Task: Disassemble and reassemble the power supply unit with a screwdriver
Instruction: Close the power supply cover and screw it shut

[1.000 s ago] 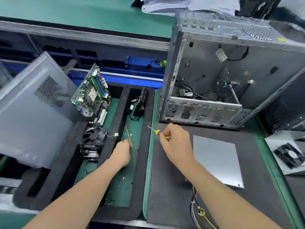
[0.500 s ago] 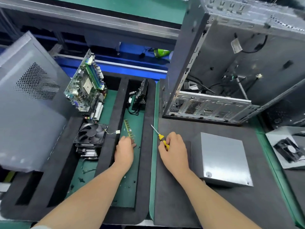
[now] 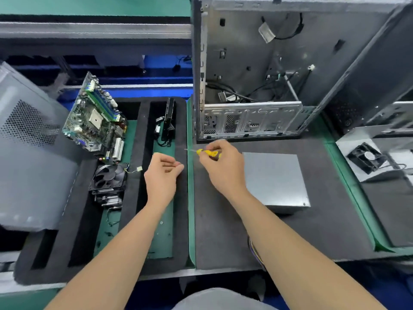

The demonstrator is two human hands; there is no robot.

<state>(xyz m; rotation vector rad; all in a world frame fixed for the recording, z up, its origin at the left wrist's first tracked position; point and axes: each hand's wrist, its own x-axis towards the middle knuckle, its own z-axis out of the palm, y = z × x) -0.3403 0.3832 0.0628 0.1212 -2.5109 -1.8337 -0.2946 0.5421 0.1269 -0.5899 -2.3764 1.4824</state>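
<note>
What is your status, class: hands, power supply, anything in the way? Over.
Right hand grips yellow screwdriver. Left hand curled over foam tray, contents unclear. Power supply unit flat on mat, untouched. Nothing in the way.

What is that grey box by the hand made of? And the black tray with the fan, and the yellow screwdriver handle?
The grey box looks like sheet metal: flat, dull silver, with sharp folded edges. The black tray seems to be foam: matte, thick, with cut-out pockets, though rubber is possible. The screwdriver handle looks like glossy yellow plastic, mostly hidden in the right hand.
</note>
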